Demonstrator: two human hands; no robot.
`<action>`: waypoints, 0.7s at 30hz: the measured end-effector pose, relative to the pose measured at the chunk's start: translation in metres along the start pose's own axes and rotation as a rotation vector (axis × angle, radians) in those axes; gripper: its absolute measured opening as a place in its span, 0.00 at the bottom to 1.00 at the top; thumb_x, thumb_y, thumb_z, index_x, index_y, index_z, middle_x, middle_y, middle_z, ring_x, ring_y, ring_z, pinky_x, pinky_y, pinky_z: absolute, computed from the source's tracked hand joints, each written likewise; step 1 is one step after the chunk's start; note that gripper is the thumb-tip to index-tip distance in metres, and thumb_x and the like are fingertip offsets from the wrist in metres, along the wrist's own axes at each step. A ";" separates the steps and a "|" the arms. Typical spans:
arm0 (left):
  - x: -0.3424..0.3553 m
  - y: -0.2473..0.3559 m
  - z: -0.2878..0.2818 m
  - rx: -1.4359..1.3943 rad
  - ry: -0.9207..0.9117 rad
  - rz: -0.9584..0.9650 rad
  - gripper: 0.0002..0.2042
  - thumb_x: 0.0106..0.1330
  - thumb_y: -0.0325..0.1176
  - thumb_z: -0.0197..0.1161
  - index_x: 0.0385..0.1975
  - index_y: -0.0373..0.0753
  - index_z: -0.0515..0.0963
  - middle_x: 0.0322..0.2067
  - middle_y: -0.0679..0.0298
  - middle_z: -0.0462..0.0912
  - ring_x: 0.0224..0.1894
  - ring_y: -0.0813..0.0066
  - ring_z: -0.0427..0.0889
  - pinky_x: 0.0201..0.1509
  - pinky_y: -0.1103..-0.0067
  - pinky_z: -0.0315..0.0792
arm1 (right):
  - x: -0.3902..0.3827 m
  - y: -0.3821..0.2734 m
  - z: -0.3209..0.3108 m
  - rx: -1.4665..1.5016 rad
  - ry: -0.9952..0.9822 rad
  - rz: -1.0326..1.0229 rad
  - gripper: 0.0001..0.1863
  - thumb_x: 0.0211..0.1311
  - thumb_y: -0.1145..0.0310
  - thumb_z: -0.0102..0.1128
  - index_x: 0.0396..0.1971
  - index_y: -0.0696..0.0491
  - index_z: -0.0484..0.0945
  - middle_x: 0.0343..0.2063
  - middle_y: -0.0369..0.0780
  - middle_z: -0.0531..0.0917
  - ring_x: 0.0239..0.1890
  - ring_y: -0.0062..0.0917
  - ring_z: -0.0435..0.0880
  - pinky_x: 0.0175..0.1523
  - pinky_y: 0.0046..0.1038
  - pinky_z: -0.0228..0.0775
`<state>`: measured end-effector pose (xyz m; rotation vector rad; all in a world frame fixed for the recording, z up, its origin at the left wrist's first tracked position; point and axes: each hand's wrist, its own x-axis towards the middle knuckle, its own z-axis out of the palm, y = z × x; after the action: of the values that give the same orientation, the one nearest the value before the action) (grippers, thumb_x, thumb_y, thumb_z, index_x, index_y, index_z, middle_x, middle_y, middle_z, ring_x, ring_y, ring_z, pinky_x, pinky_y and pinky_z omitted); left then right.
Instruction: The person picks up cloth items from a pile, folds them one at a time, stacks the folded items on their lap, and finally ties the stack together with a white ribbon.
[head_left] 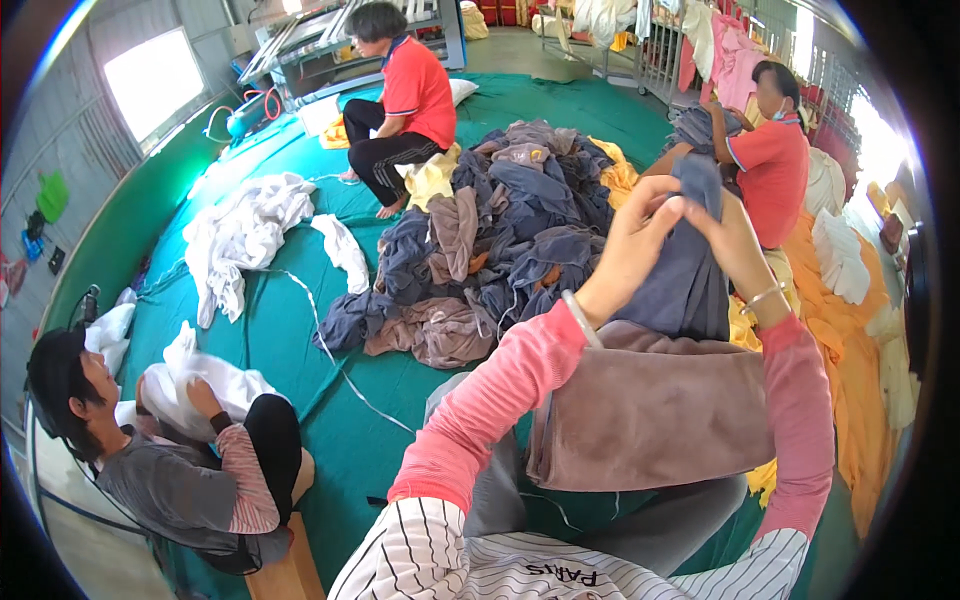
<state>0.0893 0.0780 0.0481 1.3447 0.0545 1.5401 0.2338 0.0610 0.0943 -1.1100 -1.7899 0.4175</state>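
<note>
Green sheeting (350, 470) covers the floor; a pile of gray and brown cloths (545, 190) lies on it at far center. The left hand (632, 235) and right hand (738, 245) are raised close together, both clamped on the upper end of a dark gray cloth (690, 285). This cloth hangs down beyond a folded brown cloth (650, 420) positioned at the person's lap. White cloths (245, 235) lie far left. Dark lettering marks the near striped shirt (400, 545).
</note>
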 end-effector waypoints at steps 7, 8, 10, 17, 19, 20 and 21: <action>-0.041 -0.017 -0.059 0.394 -0.408 -0.987 0.32 0.57 0.53 0.62 0.53 0.32 0.69 0.42 0.63 0.77 0.42 0.78 0.74 0.43 0.81 0.67 | 0.023 -0.021 -0.031 0.839 0.031 0.315 0.14 0.62 0.62 0.56 0.43 0.53 0.75 0.39 0.33 0.81 0.39 0.17 0.80 0.45 0.22 0.71; -0.039 -0.015 -0.062 0.420 -0.391 -0.994 0.31 0.56 0.53 0.62 0.52 0.34 0.70 0.43 0.64 0.77 0.42 0.78 0.73 0.43 0.81 0.67 | 0.024 -0.027 -0.031 0.858 0.032 0.327 0.14 0.62 0.61 0.56 0.43 0.53 0.75 0.40 0.33 0.81 0.40 0.18 0.80 0.45 0.22 0.72; -0.036 -0.019 -0.061 0.438 -0.389 -1.006 0.30 0.55 0.52 0.63 0.52 0.36 0.71 0.44 0.65 0.76 0.43 0.79 0.73 0.42 0.81 0.66 | 0.022 -0.030 -0.038 0.901 -0.005 0.378 0.16 0.63 0.58 0.53 0.44 0.53 0.75 0.41 0.34 0.81 0.41 0.19 0.80 0.48 0.23 0.71; -0.014 -0.023 -0.091 -0.173 0.122 -0.702 0.17 0.63 0.39 0.56 0.46 0.32 0.73 0.40 0.64 0.80 0.38 0.75 0.80 0.43 0.79 0.74 | 0.015 0.006 -0.088 0.798 0.016 0.391 0.21 0.66 0.52 0.46 0.44 0.53 0.75 0.42 0.34 0.81 0.42 0.19 0.79 0.49 0.24 0.71; -0.010 -0.001 -0.098 0.054 0.088 -0.751 0.15 0.62 0.38 0.58 0.39 0.32 0.77 0.35 0.62 0.82 0.34 0.76 0.81 0.40 0.80 0.75 | 0.000 0.020 -0.098 0.810 0.172 0.423 0.18 0.66 0.53 0.46 0.39 0.52 0.77 0.36 0.34 0.82 0.37 0.19 0.81 0.44 0.23 0.73; -0.006 0.000 -0.108 -0.113 0.078 -0.776 0.15 0.61 0.39 0.59 0.39 0.32 0.77 0.36 0.62 0.82 0.34 0.74 0.81 0.40 0.79 0.75 | -0.007 0.028 -0.108 0.782 0.166 0.520 0.17 0.66 0.54 0.46 0.36 0.52 0.78 0.33 0.33 0.83 0.34 0.20 0.82 0.42 0.23 0.74; -0.003 0.001 -0.116 -0.280 0.066 -0.798 0.15 0.61 0.40 0.59 0.39 0.33 0.77 0.36 0.61 0.82 0.35 0.72 0.81 0.40 0.78 0.75 | -0.013 0.035 -0.117 0.752 0.160 0.617 0.17 0.66 0.54 0.47 0.33 0.51 0.78 0.30 0.33 0.83 0.31 0.20 0.82 0.39 0.23 0.75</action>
<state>0.0015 0.1402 0.0035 0.8819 0.3589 0.8692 0.3533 0.0474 0.1206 -1.0662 -0.9607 1.2137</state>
